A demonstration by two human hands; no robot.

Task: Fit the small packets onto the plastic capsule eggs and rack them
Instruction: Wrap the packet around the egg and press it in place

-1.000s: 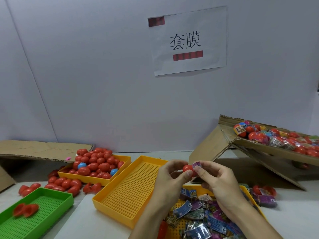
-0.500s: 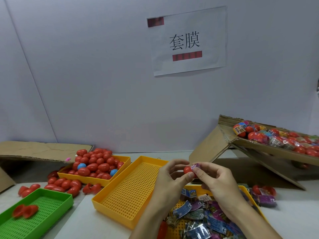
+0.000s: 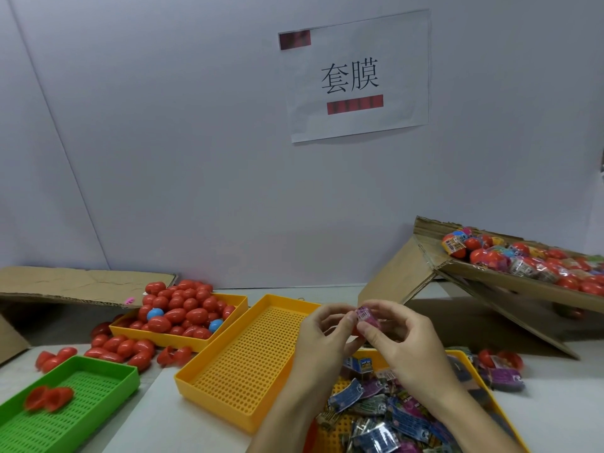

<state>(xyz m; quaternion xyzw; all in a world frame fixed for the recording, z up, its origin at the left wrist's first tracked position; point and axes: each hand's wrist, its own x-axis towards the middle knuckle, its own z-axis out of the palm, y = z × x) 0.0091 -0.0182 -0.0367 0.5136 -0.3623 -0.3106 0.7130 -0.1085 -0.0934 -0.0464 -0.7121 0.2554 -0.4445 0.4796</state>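
Between both hands sits a pink packet (image 3: 365, 316), drawn over a red capsule egg of which only a sliver (image 3: 354, 330) shows below it. My left hand (image 3: 322, 335) pinches them from the left; my right hand (image 3: 397, 341) pinches the packet from the right. They hover above the gap between two yellow trays. The yellow tray of loose packets (image 3: 376, 416) lies under my wrists. A yellow tray heaped with red eggs (image 3: 183, 310) stands at the back left. The tilted cardboard rack (image 3: 523, 282) at the right carries wrapped eggs.
A bare perforated yellow tray (image 3: 248, 358) lies in the middle. A green tray (image 3: 62, 407) with red egg halves sits at the front left. Loose red eggs (image 3: 124, 348) lie on the table. Flat cardboard (image 3: 72, 284) lies at the back left. The wall bears a paper sign (image 3: 356, 76).
The packet has slid further over the red egg, which now shows far less. Both hands stayed in about the same spot.
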